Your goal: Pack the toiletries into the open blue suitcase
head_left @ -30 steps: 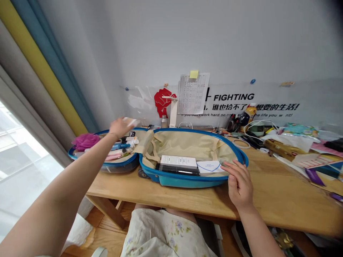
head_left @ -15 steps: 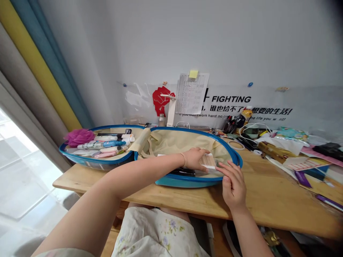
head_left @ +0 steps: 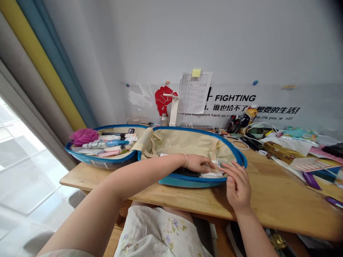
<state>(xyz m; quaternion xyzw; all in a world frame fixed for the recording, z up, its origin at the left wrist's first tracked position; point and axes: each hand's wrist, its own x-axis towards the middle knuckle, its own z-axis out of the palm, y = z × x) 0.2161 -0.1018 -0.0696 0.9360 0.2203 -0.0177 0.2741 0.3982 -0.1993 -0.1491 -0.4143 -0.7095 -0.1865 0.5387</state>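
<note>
A blue-rimmed case with a beige lining lies opened out on the table, and my left hand (head_left: 197, 163) reaches into its right half (head_left: 182, 137). The fingers of that hand are on a pack of cotton swabs (head_left: 213, 169), rows of thin brown sticks with white ends, low at the front of the lining. Over the case's right rim is my right hand (head_left: 238, 184), its fingers stretched out and their tips close to the pack's right edge. Beside the pack lies a dark flat item (head_left: 187, 171), partly hidden by my left forearm.
The case's left half holds a pink bath puff (head_left: 84, 136), a blue-capped bottle (head_left: 115, 143) and several tubes. On the right, the wooden table (head_left: 270, 189) carries a roll of tape (head_left: 240, 145), a brown pouch (head_left: 282, 152), papers and cables. A white lamp (head_left: 174, 110) stands behind.
The pack of cotton swabs has gone lower into the case, tipping flatter, with my left hand on it. My right hand stays at the rim. The view has shifted slightly.
</note>
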